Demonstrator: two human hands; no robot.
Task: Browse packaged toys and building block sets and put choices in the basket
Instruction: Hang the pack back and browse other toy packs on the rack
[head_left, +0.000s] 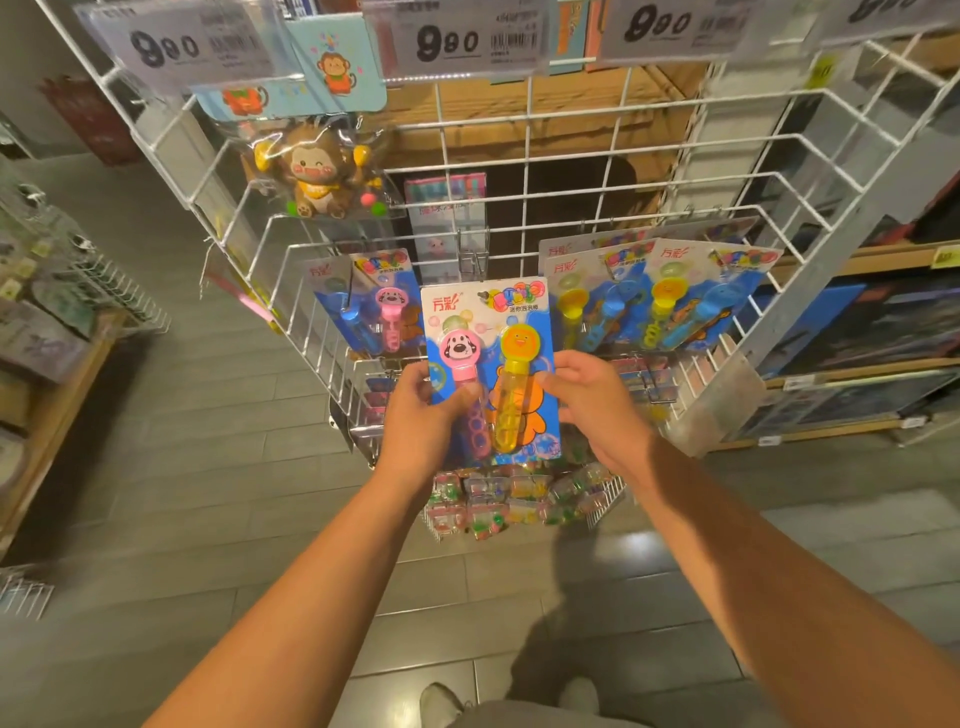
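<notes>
Hands, left hand (422, 410) and right hand (592, 397), grip bubble-wand card (491, 332) edges (rack (524, 130) behind).

1. I see the bubble wand pack (491, 364) upright, facing me: a blue backing card with a pink dog-headed wand beside a yellow duck-headed wand under clear blisters.
2. It sits before the wire rack's (571, 171) lower edge, gripped at both side edges.

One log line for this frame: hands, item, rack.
left hand: grips bubble wand pack | right hand: holds pack's right edge | wire rack: more packs hanging | basket: not visible
</notes>
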